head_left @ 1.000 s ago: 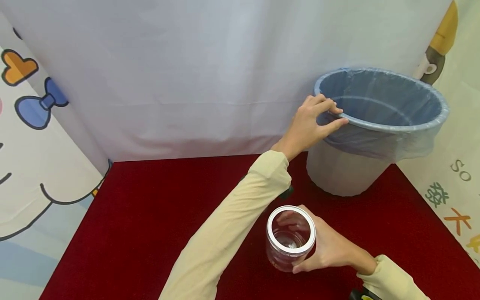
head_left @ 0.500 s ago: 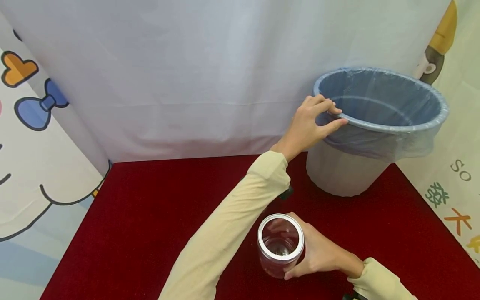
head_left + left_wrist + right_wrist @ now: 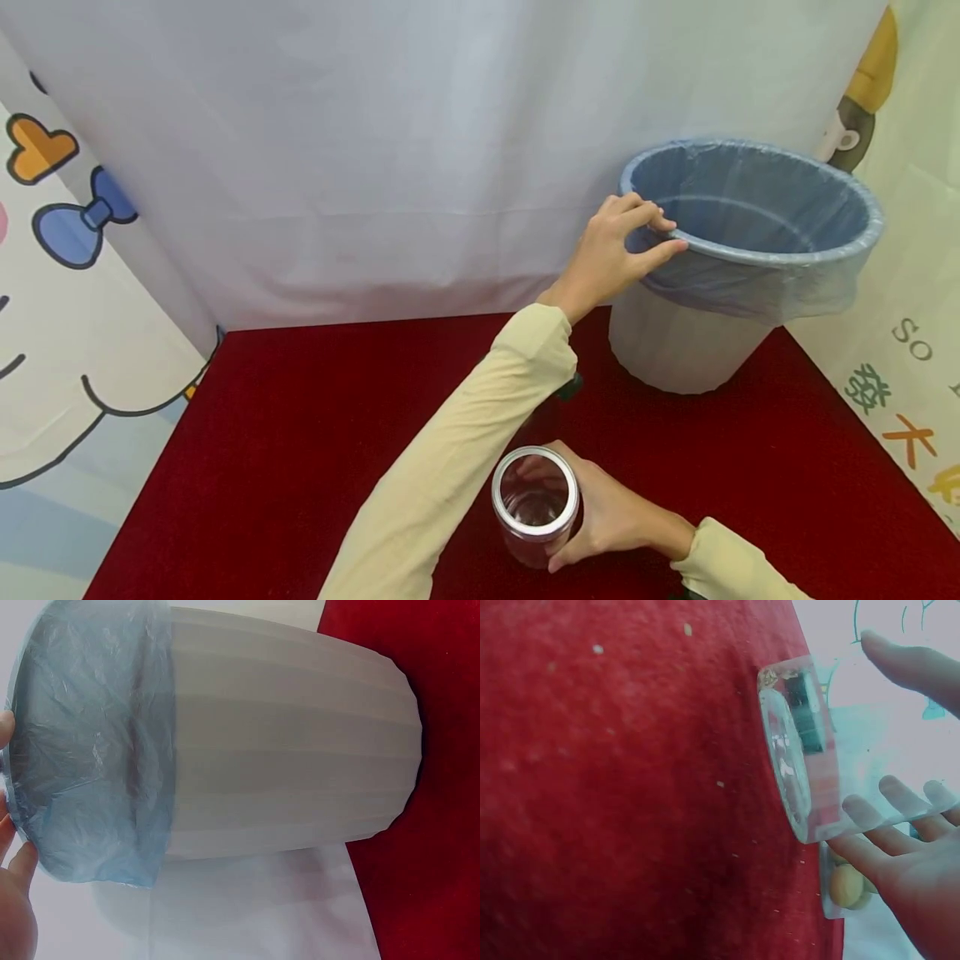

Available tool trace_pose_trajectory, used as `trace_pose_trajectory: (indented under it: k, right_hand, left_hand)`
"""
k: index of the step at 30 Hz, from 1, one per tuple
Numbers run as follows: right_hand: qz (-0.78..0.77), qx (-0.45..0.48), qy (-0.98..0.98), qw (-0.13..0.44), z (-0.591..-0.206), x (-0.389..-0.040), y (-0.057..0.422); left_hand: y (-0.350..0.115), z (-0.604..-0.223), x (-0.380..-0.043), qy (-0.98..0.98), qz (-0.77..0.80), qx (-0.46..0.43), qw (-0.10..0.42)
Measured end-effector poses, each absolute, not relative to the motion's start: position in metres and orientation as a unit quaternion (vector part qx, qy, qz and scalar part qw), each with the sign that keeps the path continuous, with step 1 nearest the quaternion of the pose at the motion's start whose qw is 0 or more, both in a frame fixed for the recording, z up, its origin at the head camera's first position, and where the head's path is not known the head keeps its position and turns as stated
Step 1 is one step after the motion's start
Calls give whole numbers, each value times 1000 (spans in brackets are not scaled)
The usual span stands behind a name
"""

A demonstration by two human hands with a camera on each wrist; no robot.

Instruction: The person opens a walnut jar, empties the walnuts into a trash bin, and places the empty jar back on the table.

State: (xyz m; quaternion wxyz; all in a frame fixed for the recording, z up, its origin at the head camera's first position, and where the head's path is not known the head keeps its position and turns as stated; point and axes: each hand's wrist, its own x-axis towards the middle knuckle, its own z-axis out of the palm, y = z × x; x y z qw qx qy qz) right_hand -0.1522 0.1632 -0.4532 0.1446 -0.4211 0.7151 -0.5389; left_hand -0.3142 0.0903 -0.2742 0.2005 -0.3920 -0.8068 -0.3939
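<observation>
At the back right stands a whitish trash can (image 3: 678, 346) lined with a thin blue plastic bag (image 3: 750, 287), which folds down over its rim. My left hand (image 3: 609, 254) pinches the near left edge of that rim, thumb and fingertips on the bag. Lower in the head view, my right hand (image 3: 603, 507) grips a clear jar (image 3: 525, 546) with a pale ring around its top, fingers wrapped on the far side and thumb on the near side. The jar's base appears low over the red cloth in the right wrist view.
Red cloth (image 3: 300, 433) covers the table, with small pale crumbs on it. Behind my right hand is another clear container (image 3: 826, 889) holding rounded yellow-brown pieces (image 3: 847, 886). A white curtain (image 3: 375, 167) closes off the back, and printed sheets hang at both sides.
My right hand has carried the jar to the left and toward me. The left hand stays at the can's rim. The head view has shifted slightly.
</observation>
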Motion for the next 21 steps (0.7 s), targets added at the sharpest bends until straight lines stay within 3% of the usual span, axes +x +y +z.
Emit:
trace_pose_trajectory:
  k: [9, 21]
  right_hand:
    - [-555, -408, 712, 136, -462, -146, 158]
    - [-512, -413, 751, 54, -467, -138, 149]
  left_hand:
    - [90, -273, -312, -804, -400, -389, 206]
    - [87, -272, -310, -804, -403, -391, 196]
